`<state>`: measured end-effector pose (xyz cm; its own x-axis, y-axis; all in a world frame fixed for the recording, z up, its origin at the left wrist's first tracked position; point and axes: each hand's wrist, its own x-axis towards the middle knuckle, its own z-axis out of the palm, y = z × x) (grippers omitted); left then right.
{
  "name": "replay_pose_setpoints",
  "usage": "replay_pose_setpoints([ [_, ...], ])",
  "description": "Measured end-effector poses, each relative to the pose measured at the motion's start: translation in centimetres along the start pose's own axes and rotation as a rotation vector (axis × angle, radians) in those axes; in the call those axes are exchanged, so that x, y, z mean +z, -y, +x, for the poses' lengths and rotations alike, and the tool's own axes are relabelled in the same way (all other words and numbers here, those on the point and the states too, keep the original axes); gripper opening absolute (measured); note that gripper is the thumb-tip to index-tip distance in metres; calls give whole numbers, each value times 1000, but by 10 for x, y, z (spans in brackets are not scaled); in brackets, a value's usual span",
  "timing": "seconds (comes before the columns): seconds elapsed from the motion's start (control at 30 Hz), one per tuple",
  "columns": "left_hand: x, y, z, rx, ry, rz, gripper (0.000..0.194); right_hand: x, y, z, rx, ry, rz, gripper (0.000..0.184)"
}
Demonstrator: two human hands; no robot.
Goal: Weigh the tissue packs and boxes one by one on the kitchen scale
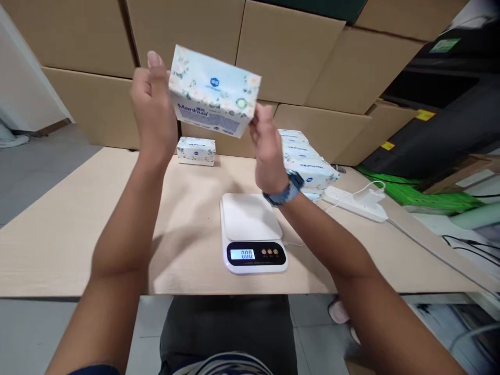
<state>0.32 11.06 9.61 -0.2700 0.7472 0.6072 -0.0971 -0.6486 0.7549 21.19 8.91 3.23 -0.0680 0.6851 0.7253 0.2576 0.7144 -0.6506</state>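
I hold a pale blue, flower-printed tissue pack (214, 91) marked "Manhua" up in the air above the table, tilted. My left hand (153, 107) grips its left end and my right hand (266, 147), with a blue watch at the wrist, grips its lower right corner. Below my hands a white digital kitchen scale (252, 232) sits on the light wooden table (58, 234); its platform is bare and its display reads 0.00.
One tissue pack (196, 150) lies at the table's back left. A stack of several similar packs (308, 161) stands behind my right hand. A white power strip (354, 203) with a plug lies at the right. Cardboard boxes (289, 47) wall the back.
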Motion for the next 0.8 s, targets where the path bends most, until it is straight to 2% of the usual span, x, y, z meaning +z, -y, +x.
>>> replay_pose_setpoints([
  [0.07, 4, -20, -37, 54, 99, -30, 31, -33, 22, -43, -66, -88, 32, 68],
  [0.13, -1, -21, -80, -53, 194, -119, 35, -63, 32, -91, -118, -90, 53, 53],
  [0.2, -12, -6, -122, -304, 219, -151, 64, -87, 29, -137, -113, -11, 31, 33],
  [0.27, -26, 15, -156, -537, 286, -86, 79, -102, 15, -172, -5, 118, -3, 27],
  [0.3, -32, 25, -170, -604, 355, -57, 82, -105, 7, -184, 59, 156, 0, 27],
  [0.37, -41, 41, -190, -627, 485, -19, 83, -106, -10, -198, 148, 162, 38, 32],
  [0.47, -47, 51, -205, -489, 655, 5, 83, -104, -27, -198, 151, 64, 59, 44],
  [0.6, -54, 52, -206, -336, 830, 5, 74, -111, -31, -194, 130, 11, 8, 52],
  [0.7, -59, 53, -204, -311, 867, 5, 71, -121, -28, -199, 89, 43, -48, 53],
  [0.8, -62, 62, -204, -312, 838, 23, 74, -127, -25, -203, 69, 61, -99, 54],
])
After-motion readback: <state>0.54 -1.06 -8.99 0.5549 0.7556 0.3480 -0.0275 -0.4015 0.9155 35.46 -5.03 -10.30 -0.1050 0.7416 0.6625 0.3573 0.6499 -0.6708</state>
